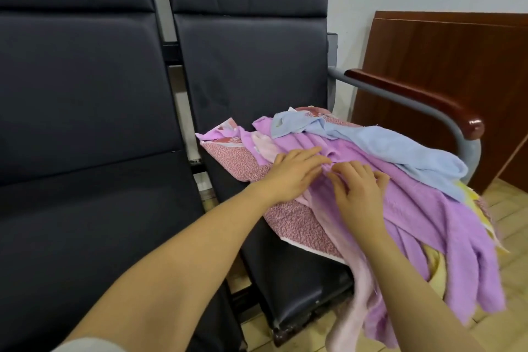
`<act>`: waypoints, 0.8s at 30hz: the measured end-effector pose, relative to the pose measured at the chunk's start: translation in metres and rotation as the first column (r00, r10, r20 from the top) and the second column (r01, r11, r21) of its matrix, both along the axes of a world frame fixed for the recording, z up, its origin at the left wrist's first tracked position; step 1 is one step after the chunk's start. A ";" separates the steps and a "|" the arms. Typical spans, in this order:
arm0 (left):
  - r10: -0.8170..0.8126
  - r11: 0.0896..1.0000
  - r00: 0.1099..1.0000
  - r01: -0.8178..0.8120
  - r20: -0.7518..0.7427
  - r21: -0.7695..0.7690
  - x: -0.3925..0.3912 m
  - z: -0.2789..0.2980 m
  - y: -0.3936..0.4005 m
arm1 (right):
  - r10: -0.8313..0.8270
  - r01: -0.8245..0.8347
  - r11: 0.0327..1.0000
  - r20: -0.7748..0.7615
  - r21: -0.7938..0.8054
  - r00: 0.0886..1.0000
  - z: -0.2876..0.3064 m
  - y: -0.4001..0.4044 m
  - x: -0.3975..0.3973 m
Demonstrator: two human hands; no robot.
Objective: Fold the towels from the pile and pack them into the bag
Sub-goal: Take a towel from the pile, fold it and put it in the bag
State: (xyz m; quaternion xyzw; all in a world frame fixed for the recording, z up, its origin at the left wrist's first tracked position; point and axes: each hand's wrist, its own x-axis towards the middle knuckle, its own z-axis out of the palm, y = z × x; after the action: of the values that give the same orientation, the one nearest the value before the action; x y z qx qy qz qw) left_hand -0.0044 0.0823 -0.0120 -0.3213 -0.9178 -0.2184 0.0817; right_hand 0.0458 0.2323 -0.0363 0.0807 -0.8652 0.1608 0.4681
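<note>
Left seat (85, 208): black padded, bare cushion, dark backrest above. Next seat (285, 266) to its right: same black padding, carries the pile of towels (371, 180). Bottom layer on the left side of the pile is a red-speckled towel (243, 163), lying flat on the cushion, its near edge reaching toward the seat front. Left hand (294, 171) lies palm down on the pile, fingers stretched nearly straight, tips pressing into a crease of the purple towel (428, 208); gripping nothing that can be seen. Right hand (357, 188) just beside it, fingertips almost touching the left's, fingers bent with tips dug into the same purple cloth; whether it pinches a fold, cannot tell. Pale pink towel (363, 294) hangs off the seat front under the right forearm. Blue towel (400, 151) lies across the top rear of the pile. Yellow cloth (437, 274) shows beneath the purple. Far right: wooden-capped armrest (414, 97), brown panel (457, 80) against the wall.
</note>
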 end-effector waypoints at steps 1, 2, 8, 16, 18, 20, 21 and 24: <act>0.001 0.999 1.000 -0.001 0.008 0.033 0.002 0.000 -0.001 | 0.017 -0.017 1.000 -0.003 0.001 1.000 0.001 -0.003 0.002; 0.012 0.998 1.000 -0.013 0.008 0.066 0.004 -0.002 -0.004 | 0.034 -0.033 0.999 0.007 -0.009 0.999 0.002 -0.005 0.004; 0.129 0.989 0.991 -0.127 -0.034 0.072 0.025 -0.023 -0.037 | 0.067 -0.069 0.998 0.291 -0.003 0.954 -0.002 -0.011 0.016; 0.155 0.987 0.977 -0.158 -0.147 -0.010 0.062 -0.049 -0.066 | 0.170 -0.187 0.982 0.383 0.007 0.908 -0.018 -0.027 0.040; 0.178 0.982 0.973 -0.165 -0.149 0.095 0.071 -0.045 -0.064 | 0.214 -0.212 0.977 0.267 -0.037 0.940 -0.009 -0.035 0.042; 0.190 0.967 0.973 -0.162 -0.129 0.198 0.077 -0.035 -0.063 | 0.245 -0.241 0.970 0.153 -0.042 0.957 0.004 -0.045 0.042; 0.187 0.959 0.977 -0.159 -0.106 0.235 0.078 -0.028 -0.063 | 0.267 -0.265 0.964 0.097 -0.038 0.959 0.012 -0.051 0.042; 0.142 0.920 0.990 -0.129 -0.008 0.370 0.081 -0.004 -0.063 | 0.336 -0.337 0.940 -0.028 -0.058 0.941 0.033 -0.068 0.042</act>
State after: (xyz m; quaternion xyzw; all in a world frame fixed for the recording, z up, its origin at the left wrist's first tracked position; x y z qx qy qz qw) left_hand 0.0767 0.0193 -0.0157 -0.2397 -0.8791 -0.3747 0.1715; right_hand 0.0875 0.1641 -0.0029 0.2142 -0.8291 0.2646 0.4434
